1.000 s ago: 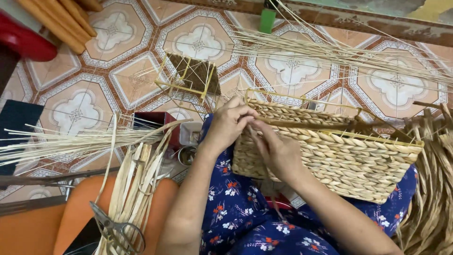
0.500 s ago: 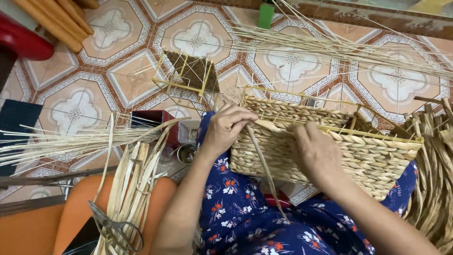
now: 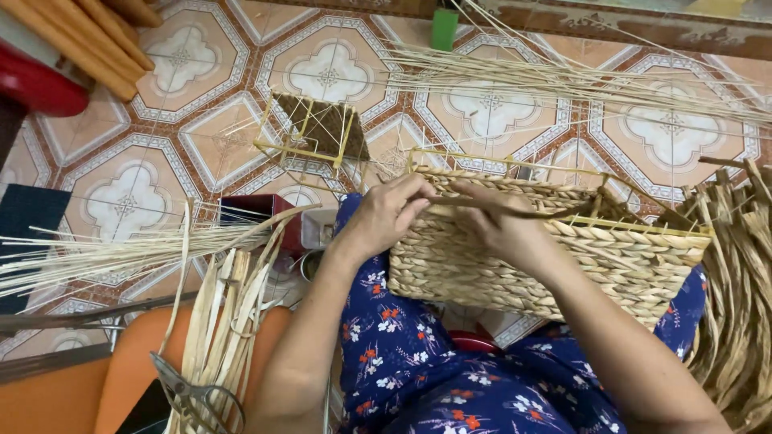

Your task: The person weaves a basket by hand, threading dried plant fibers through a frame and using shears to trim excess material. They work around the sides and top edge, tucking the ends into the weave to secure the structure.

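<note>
A rectangular woven straw basket on a yellow wire frame rests on my lap. My left hand grips the basket's left top corner and pinches a twisted straw strand. That strand runs right along the rim. My right hand lies on the top edge next to the left hand, fingers closed on the same strand. My blue flowered clothing shows below the basket.
A small unfinished wire frame with a woven base stands on the patterned tile floor. Loose reeds lie behind it, flat straw strips and scissors at the left, a dried straw bundle at the right. A red box sits near my knee.
My right hand went out to the right, pulling the strand, then came back to the basket's top edge beside the left hand. The strand now lies along the rim.
</note>
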